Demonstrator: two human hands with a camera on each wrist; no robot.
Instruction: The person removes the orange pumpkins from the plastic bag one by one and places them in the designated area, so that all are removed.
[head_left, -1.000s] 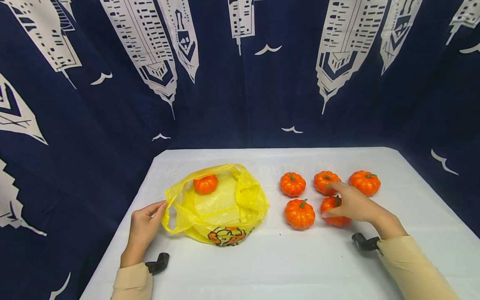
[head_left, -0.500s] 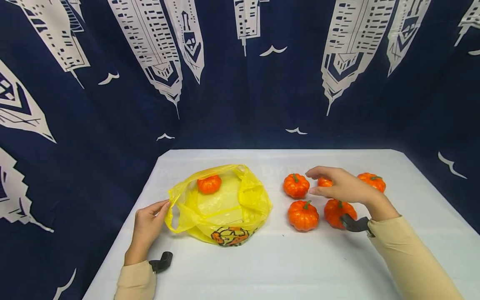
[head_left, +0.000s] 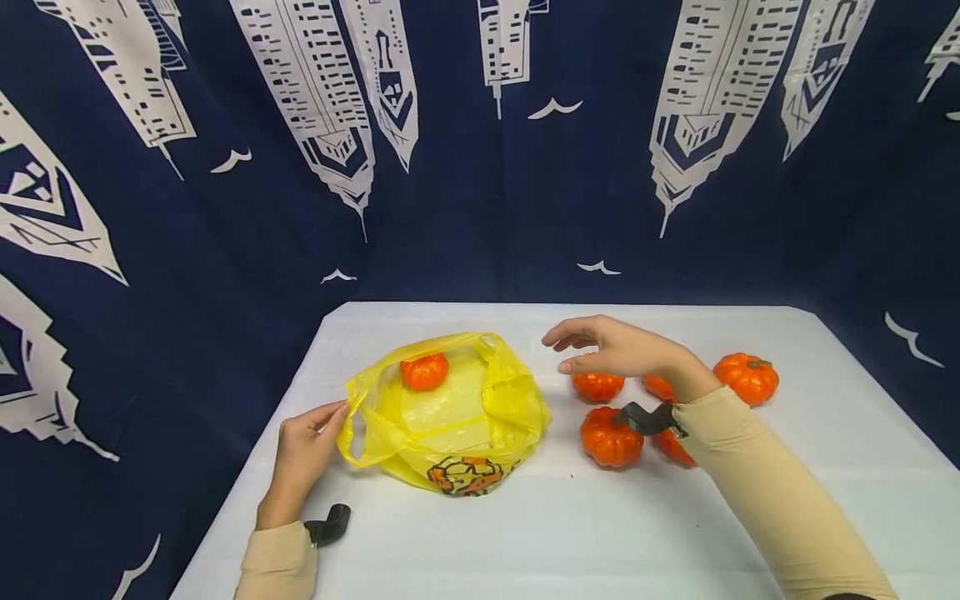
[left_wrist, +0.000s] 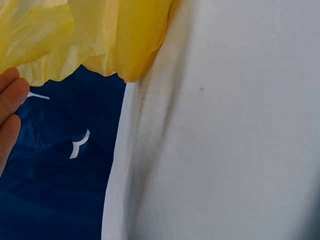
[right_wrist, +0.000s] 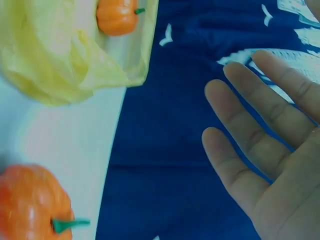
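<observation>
A yellow plastic bag (head_left: 442,425) lies with its mouth open on the left half of the table. One small orange pumpkin (head_left: 424,372) shows inside it. My left hand (head_left: 303,454) pinches the bag's left edge between thumb and fingers; in the left wrist view only some fingertips (left_wrist: 12,100) show beside the plastic. Over a pumpkin (head_left: 597,387) right of the bag, my right hand (head_left: 618,346) hovers with nothing in it. Its fingers look straight and spread in the right wrist view. A front pumpkin (head_left: 609,442) with a green stem sits below it, partly behind the wrist camera.
Two more pumpkins, one at the back (head_left: 657,386) and one in front (head_left: 673,450), are partly hidden by the right arm. Another pumpkin (head_left: 746,378) sits at the far right. A dark blue printed curtain (head_left: 480,208) hangs behind the white table (head_left: 525,542).
My right hand has moved left from the pumpkins at the right, past the back row toward the bag, without carrying anything. My left hand keeps its hold on the bag. The view shifts slightly.
</observation>
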